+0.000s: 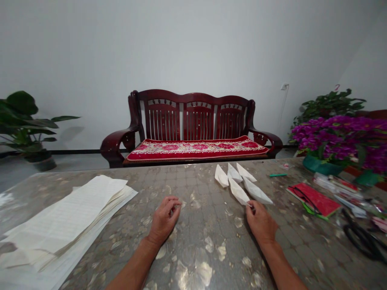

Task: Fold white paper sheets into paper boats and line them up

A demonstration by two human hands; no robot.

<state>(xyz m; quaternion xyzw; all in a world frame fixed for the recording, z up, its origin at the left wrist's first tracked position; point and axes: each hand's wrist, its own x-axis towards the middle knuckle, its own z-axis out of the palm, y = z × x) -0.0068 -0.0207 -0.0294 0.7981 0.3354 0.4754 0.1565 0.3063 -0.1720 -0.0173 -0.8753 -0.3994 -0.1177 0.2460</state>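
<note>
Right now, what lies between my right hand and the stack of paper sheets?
In the head view, your left hand, with flower-patterned tablecloth showing on both sides, lies between your right hand and the stack of paper sheets.

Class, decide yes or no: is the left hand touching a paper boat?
No, the left hand rests apart from all the paper boats.

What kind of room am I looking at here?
Probably a home's living room: a carved wooden bench with a floral seat cover stands against the wall, and a large potted plant sits on the floor.
</note>
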